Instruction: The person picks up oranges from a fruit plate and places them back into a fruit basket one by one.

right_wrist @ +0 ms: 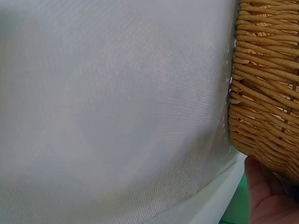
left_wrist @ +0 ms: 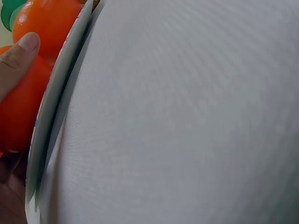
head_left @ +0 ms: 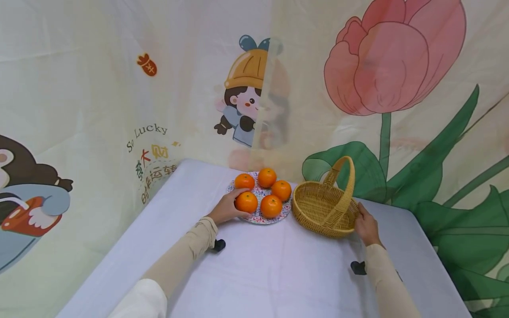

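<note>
My left hand has its thumb and fingers around the front-left orange, which sits on a patterned plate. The left wrist view shows the thumb lying across the orange skin, just above the plate's rim. Several other oranges, one of them the front-right orange, share the plate. At the right side of a wicker basket with an arched handle, my right hand holds the wall. Its thumb touches the woven side low down in the right wrist view.
The table wears a white cloth and backs onto a printed curtain. Plate and basket stand close beside each other near the far edge. A black wrist mount sits under the left wrist, another black mount by the right.
</note>
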### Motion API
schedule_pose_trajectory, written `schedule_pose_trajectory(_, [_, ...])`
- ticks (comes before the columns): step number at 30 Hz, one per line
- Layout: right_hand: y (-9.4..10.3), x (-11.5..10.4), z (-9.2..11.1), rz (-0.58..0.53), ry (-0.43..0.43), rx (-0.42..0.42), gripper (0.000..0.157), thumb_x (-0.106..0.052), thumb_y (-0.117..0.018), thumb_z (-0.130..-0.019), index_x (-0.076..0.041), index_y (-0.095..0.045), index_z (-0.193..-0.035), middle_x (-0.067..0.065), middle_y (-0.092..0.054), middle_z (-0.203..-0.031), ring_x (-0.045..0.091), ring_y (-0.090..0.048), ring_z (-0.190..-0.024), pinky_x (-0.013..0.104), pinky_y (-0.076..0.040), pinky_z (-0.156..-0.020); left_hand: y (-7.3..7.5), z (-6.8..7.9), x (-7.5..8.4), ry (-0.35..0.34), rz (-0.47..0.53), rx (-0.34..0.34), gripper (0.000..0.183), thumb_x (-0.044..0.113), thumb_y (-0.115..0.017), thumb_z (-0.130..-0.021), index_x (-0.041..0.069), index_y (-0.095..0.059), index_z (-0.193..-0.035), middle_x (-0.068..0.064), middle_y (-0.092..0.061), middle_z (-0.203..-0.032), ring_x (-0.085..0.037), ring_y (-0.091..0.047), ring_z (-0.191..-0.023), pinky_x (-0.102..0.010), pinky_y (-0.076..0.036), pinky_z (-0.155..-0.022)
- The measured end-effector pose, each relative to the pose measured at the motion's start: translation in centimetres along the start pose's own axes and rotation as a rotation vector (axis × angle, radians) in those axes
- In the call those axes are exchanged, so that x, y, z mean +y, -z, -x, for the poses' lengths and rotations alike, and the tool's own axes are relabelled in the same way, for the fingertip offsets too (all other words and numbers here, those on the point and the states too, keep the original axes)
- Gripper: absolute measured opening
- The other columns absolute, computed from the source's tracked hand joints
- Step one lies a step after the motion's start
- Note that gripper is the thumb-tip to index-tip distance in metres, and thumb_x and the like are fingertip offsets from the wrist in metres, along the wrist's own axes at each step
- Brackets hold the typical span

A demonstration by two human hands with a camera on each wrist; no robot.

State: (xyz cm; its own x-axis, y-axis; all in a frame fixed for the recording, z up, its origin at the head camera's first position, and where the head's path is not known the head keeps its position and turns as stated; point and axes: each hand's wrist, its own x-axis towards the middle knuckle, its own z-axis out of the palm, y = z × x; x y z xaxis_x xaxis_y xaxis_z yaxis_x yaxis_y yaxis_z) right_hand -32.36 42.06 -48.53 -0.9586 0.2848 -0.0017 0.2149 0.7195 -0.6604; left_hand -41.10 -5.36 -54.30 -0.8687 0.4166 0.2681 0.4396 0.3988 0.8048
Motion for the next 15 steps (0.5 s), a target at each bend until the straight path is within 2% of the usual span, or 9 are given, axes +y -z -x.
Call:
schedule_pose_trajectory(9, [0.1, -0.1, 0.1, -0.004, -0.003, -0.002, 0.054, -0.028, -0.008, -0.105, -0.010, -0.008, -0.155, 0.022, -0.013, -0.158, 0.046, -0.015, -0.142, 0.057, -0.017, -0.113, 0.1, 0.5, 0.9, 0.030, 0.021, 0.022, 0.088, 0.035, -0.090, -0.068, 0.021, -0.047, -0.144, -0.002, -0.050, -0.142, -0.025, -0.052, -0.122, -0.048, -0.042, -0.103])
schedule_pose_trajectory(15, [0.0, -0.2, 0.1, -0.023, -0.014, 0.004, 0.053, -0.028, -0.009, -0.105, -0.011, -0.008, -0.155, 0.021, -0.013, -0.158, 0.045, -0.014, -0.142, 0.056, -0.016, -0.114, 0.7, 0.3, 1.4, 0.017, 0.058, 0.041, 0.088, 0.041, -0.089, -0.067, 0.023, -0.049, -0.143, -0.004, -0.051, -0.139, -0.025, -0.054, -0.118, -0.048, -0.045, -0.100])
